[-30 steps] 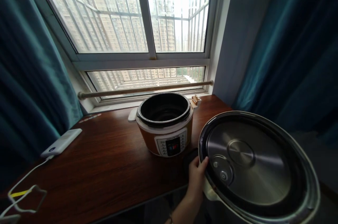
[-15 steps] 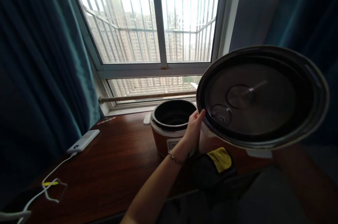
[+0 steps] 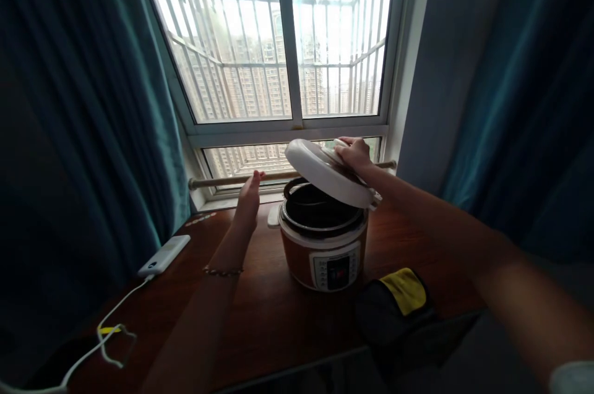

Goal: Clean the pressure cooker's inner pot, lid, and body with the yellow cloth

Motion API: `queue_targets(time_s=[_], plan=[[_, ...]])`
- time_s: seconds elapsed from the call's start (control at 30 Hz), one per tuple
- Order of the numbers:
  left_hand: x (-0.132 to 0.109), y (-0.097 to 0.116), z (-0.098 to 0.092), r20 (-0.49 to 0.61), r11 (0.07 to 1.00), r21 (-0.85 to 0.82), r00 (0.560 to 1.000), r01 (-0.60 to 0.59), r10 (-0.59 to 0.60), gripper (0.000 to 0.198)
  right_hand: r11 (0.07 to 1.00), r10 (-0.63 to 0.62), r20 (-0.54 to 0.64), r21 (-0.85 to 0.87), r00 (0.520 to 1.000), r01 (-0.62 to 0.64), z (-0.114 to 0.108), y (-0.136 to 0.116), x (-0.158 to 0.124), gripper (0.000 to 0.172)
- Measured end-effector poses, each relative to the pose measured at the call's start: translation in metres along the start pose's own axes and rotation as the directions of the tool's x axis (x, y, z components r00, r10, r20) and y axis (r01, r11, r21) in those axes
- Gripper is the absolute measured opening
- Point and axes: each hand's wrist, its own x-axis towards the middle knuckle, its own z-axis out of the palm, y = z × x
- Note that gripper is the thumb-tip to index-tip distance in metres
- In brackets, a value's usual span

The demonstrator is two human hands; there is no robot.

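An electric pressure cooker [image 3: 297,255] stands on the table, brown with white trim and a control panel on its front. Its round white lid [image 3: 325,177] is tilted over the pot's opening, the right side low near the rim and the left side raised. My right hand [image 3: 355,154] grips the handle on top of the lid. To the left of the cooker, my left hand [image 3: 249,201] is held up with fingers stretched out, touching nothing. The dark inner pot [image 3: 320,218] shows under the lid; its bottom is hidden in shadow.
A grey and yellow cloth [image 3: 404,290] lies at the table's front edge, right of the cooker. On the left, a white power bank [image 3: 166,255] with a white cable [image 3: 121,307] rests on the wooden table [image 3: 260,326]. A barred window stands behind, between blue curtains [image 3: 134,103].
The lid has turned from showing its underside to showing its top, and has moved left over the cooker. My left hand has let go of its edge and moved left.
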Motion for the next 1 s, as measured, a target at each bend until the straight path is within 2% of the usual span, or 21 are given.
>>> queue_targets(time_s=[0.1,0.2,0.3,0.43,0.6,0.73,0.8,0.87,1.0], plan=[[-0.004,-0.019,0.005,0.002,0.997,0.055,0.999,0.049,-0.049,0.061,0.996,0.035,0.004,-0.086,0.999,-0.035,0.017,-0.001,-0.013,0.043],[-0.014,-0.036,0.019,0.021,0.987,0.108,0.992,0.122,-0.125,0.056,0.994,0.007,0.041,-0.106,0.999,-0.003,0.025,0.001,-0.027,0.042],[-0.025,-0.043,0.025,0.003,0.970,0.169,0.984,0.174,-0.177,0.046,0.989,-0.053,0.079,-0.133,0.995,0.063,0.027,0.002,-0.036,0.039],[-0.035,-0.036,0.017,-0.049,0.923,0.266,0.960,0.278,-0.275,0.036,0.978,-0.061,0.087,-0.194,0.994,0.077,0.025,-0.003,-0.035,0.041],[-0.032,-0.021,0.015,0.110,0.847,0.360,0.884,0.390,-0.454,0.034,0.977,-0.023,0.015,-0.214,1.000,0.026,0.017,-0.010,-0.016,0.043],[-0.027,-0.015,0.026,0.183,0.813,0.439,0.848,0.383,-0.498,0.029,0.979,-0.044,0.007,-0.198,0.999,0.044,0.013,-0.007,-0.012,0.041],[-0.025,-0.013,0.030,0.190,0.805,0.478,0.854,0.350,-0.484,0.024,0.980,-0.049,0.013,-0.194,0.999,0.050,0.014,-0.004,-0.015,0.041],[-0.024,-0.012,0.032,0.167,0.808,0.509,0.886,0.298,-0.432,0.020,0.977,-0.059,0.014,-0.206,0.998,0.061,0.015,-0.002,-0.021,0.042],[-0.028,-0.010,0.030,0.101,0.827,0.534,0.959,0.173,-0.266,0.031,0.966,-0.136,0.042,-0.216,0.990,0.141,0.019,-0.002,-0.032,0.042]])
